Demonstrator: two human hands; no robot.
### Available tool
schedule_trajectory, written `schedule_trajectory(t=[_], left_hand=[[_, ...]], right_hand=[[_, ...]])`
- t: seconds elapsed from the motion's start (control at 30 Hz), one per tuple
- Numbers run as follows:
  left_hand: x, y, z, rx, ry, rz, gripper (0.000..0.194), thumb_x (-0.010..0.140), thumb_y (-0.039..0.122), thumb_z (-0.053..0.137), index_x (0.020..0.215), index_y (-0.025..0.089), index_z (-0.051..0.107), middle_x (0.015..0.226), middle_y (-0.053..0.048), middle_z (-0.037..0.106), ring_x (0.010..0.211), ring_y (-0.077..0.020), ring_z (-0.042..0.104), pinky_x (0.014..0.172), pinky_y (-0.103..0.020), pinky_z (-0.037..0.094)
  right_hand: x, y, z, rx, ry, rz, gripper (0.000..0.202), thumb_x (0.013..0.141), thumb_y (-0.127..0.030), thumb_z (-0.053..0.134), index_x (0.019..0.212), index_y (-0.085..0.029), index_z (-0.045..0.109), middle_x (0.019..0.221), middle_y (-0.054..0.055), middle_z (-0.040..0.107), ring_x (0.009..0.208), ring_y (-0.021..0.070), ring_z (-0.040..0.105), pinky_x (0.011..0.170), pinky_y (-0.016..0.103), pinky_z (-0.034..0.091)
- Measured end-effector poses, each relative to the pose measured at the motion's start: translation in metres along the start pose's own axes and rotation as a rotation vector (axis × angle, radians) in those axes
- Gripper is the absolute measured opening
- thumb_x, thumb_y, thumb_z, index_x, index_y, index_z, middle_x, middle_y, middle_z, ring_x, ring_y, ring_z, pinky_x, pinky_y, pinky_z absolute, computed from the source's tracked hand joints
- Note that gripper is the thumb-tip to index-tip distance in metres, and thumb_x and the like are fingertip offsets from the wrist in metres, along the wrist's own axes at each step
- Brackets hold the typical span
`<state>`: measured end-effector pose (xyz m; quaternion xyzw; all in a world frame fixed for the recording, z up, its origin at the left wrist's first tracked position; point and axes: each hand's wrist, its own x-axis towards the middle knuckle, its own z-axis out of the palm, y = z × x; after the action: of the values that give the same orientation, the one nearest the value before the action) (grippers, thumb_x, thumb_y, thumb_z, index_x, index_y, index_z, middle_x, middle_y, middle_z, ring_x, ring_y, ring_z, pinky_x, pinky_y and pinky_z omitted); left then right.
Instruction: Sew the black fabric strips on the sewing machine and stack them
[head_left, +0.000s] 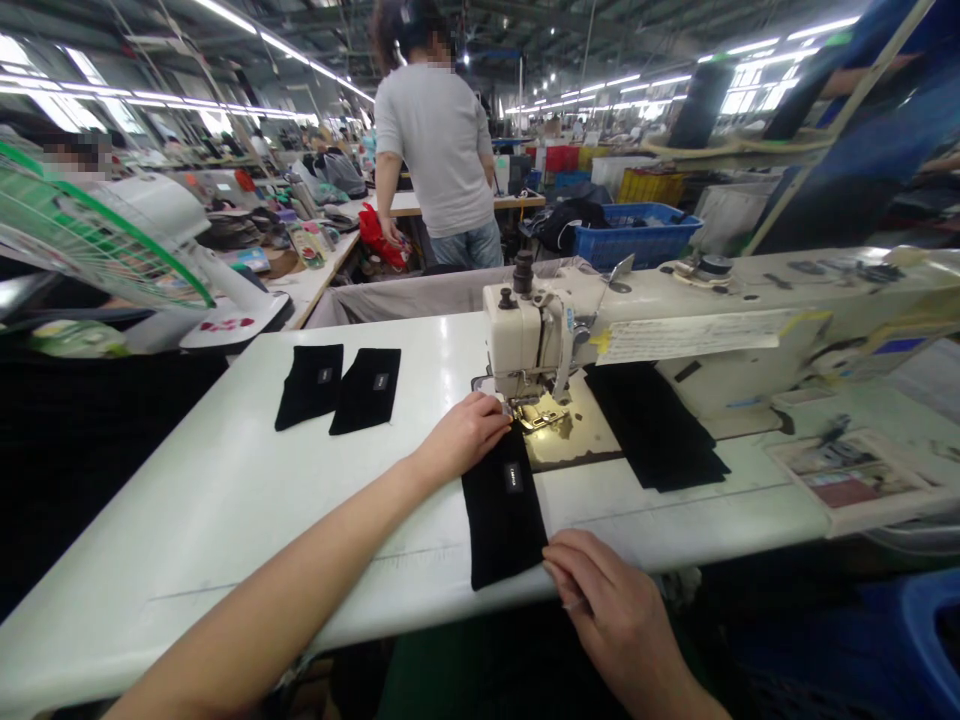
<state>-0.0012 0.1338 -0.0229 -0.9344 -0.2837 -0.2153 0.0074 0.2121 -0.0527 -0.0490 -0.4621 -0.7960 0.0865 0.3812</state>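
A black fabric piece (499,530) with a small dark label lies in front of the sewing machine (525,330), its far end by the lit presser foot (541,415). My left hand (472,435) has its fingers closed on the piece's far edge, just left of the foot. At the near right corner, my right hand (607,600) pinches the same piece between thumb and fingers. Two more labelled black pieces, a left one (306,395) and a right one (360,405), lie flat on the left of the table. The needle tip is too small to make out.
Black fabric pieces (652,430) lie stacked under the machine arm. Right of them, a tray (840,515) holds small items. A fan (150,230) stands at the left beyond the white table (225,500). Another person (442,150) stands behind, near a blue crate (637,240).
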Motion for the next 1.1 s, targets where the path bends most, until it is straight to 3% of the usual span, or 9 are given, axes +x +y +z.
schedule_trajectory(t=[0.7,1.1], left_hand=[[0.001,-0.004,-0.002,-0.034,-0.026,0.004,0.027,0.102,0.023,0.047,0.102,0.015,0.072,0.095,-0.010,0.062,0.089,-0.0213,0.055,0.082,-0.035,0.052],[0.001,0.003,-0.009,0.109,-0.126,-0.065,0.023,0.099,0.019,0.049,0.111,0.014,0.069,0.101,-0.012,0.063,0.091,-0.0240,0.057,0.083,-0.039,0.053]], right_hand=[[0.006,-0.006,-0.003,-0.011,-0.056,0.022,0.024,0.103,-0.017,0.040,0.103,-0.019,0.064,0.096,0.006,0.069,0.077,0.0163,0.068,0.065,0.025,0.050],[0.009,-0.005,-0.005,-0.069,-0.135,0.032,0.031,0.086,-0.002,0.039,0.098,-0.020,0.061,0.094,0.005,0.067,0.075,0.0169,0.064,0.061,0.027,0.044]])
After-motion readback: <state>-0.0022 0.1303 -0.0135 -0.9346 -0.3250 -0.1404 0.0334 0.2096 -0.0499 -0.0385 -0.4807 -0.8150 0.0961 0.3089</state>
